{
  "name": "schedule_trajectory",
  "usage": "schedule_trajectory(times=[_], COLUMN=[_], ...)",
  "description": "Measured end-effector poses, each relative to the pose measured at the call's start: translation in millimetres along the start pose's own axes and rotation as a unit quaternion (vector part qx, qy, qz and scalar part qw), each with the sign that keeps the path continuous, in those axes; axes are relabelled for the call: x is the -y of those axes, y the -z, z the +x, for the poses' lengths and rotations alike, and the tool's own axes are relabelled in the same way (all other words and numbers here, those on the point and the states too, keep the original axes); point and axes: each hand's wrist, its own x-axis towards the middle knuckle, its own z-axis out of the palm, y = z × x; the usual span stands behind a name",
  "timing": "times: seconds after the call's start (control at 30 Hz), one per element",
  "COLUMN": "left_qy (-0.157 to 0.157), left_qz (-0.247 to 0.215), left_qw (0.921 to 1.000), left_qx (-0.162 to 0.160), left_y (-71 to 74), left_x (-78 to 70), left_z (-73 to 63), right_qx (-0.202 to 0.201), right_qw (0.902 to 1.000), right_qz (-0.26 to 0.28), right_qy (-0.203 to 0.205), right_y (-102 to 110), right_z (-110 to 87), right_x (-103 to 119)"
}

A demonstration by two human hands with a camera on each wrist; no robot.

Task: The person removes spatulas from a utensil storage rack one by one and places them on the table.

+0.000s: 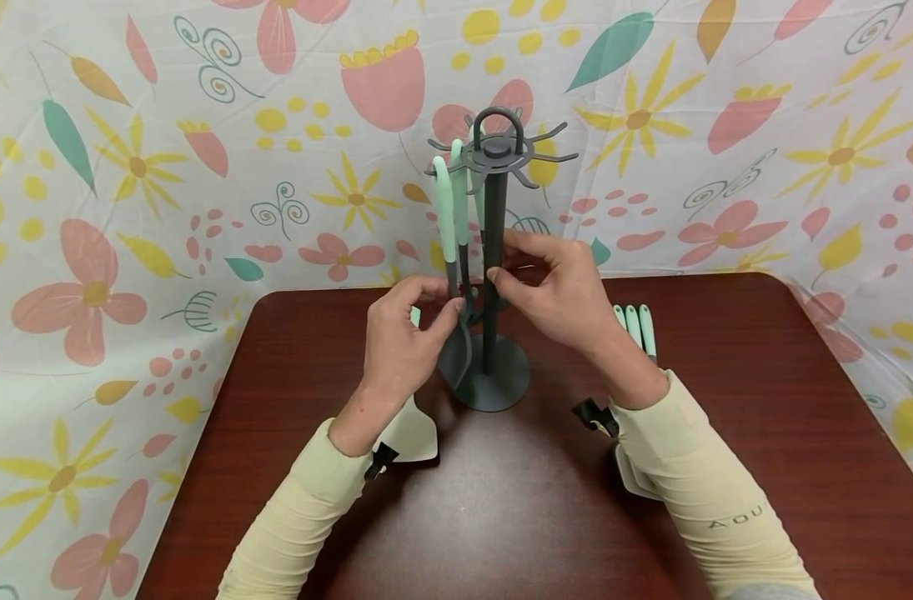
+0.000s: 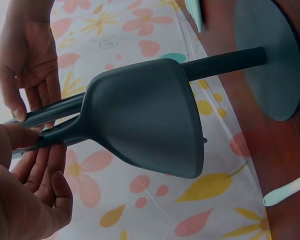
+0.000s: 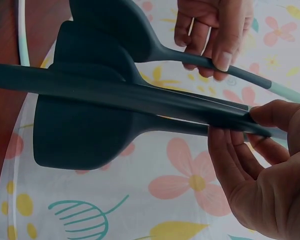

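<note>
A dark grey utensil stand (image 1: 495, 217) with a ring of hooks on top stands on its round base (image 1: 504, 387). Three utensils with mint handles (image 1: 444, 208) hang from its left side, their dark heads lowest. My left hand (image 1: 399, 337) pinches the dark shaft of the nearest one, a spatula (image 2: 140, 120) with a broad blade, below its handle. Thumb and fingers of my right hand (image 1: 561, 287) grip the stand's post at mid height. Behind the post, two more dark spatulas (image 3: 85, 145) overlap in the right wrist view.
A pale-headed turner (image 1: 414, 437) lies on the brown table (image 1: 501, 533), partly under my left wrist. Several mint handles (image 1: 633, 327) lie side by side at the right, their heads partly hidden by my right sleeve. A floral cloth (image 1: 336, 108) hangs behind the table.
</note>
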Motion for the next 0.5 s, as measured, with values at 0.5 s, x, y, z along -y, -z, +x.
schedule_trajectory(times=[0.5], left_qy=[0.009], left_qz=[0.003], left_qw=[1.0], left_qx=[-0.002], left_y=[5.9], left_x=[-0.9], left_z=[-2.9], right_qx=[-0.001], right_qw=[1.0], right_qz=[-0.004], right_qy=[0.001], right_y=[0.2], right_z=[-0.3], right_x=[-0.1])
